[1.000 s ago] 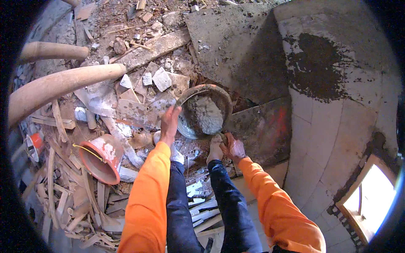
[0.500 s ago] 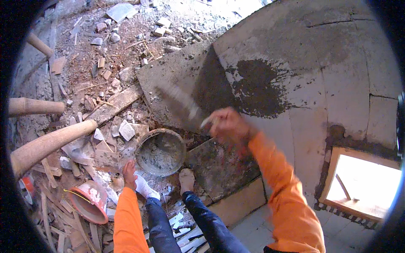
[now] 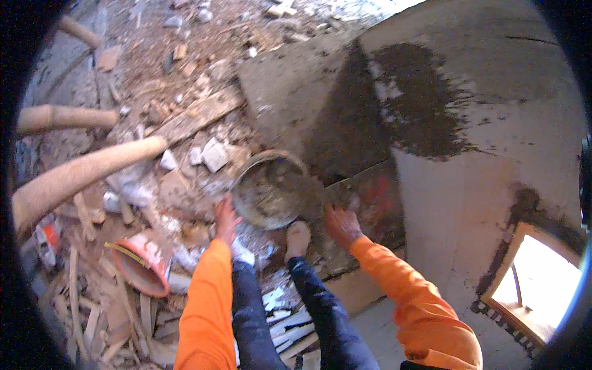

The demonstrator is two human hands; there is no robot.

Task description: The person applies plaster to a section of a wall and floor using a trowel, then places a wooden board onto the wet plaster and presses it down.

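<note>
A round basin (image 3: 269,213) with grey-brown mortar (image 3: 271,188) inside rests on the rubble by my feet. My left hand (image 3: 226,220) is beside the basin's left rim, fingers stretched out and holding nothing; whether it touches the rim I cannot tell. Right of the basin, my right hand (image 3: 343,224) is low with its fingers curled round the trowel's handle. The trowel's blade is smeared and dark near the basin's right rim, hard to make out. Wet dark mortar (image 3: 425,102) covers a patch of the wall (image 3: 444,191) ahead on the right.
An orange-red bucket (image 3: 143,264) lies tipped at lower left. Wooden poles (image 3: 86,176) jut in from the left. Broken bricks (image 3: 214,155), a plank (image 3: 197,117) and wood scraps litter the ground. A framed opening (image 3: 535,280) is at lower right. Slabs (image 3: 290,86) lie against the wall's foot.
My right hand has come down from in front of the wall to the basin's right side, bringing the trowel with it. My left hand stays by the left rim. The view has shifted.
</note>
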